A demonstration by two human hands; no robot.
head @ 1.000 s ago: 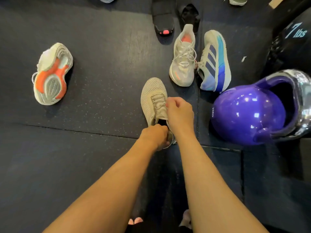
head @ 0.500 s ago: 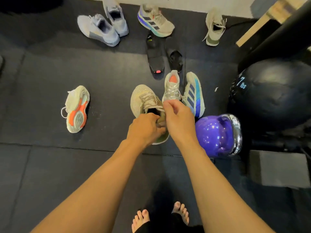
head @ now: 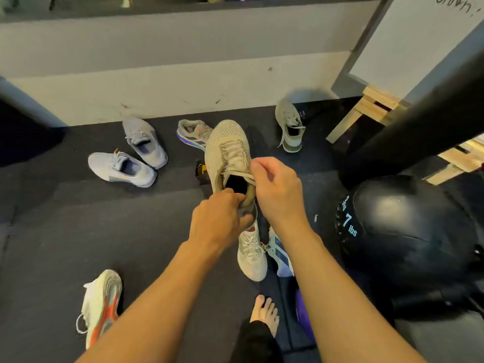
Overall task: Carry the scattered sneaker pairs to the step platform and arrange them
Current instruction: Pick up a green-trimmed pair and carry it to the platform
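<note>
You hold a beige sneaker (head: 227, 150) up over the mat (head: 65, 231) in both hands, toe pointing away. Your left hand (head: 220, 221) grips its heel, fingers curled round the collar, while your right hand (head: 277, 189) pinches the laces. Grey sneakers (head: 123, 167) lie on the mat at left, a medicine ball (head: 408, 231) at right.

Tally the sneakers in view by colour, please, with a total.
Beige knit sneaker, held: 1
Lavender-grey sneakers: 2
Beige, purple-soled sneaker: 1
Grey-green sneaker: 1
Pale grey sneaker: 1
Blue-striped sneaker: 1
Orange-soled sneaker: 1
Hidden black item: uncounted
Total: 8
</note>
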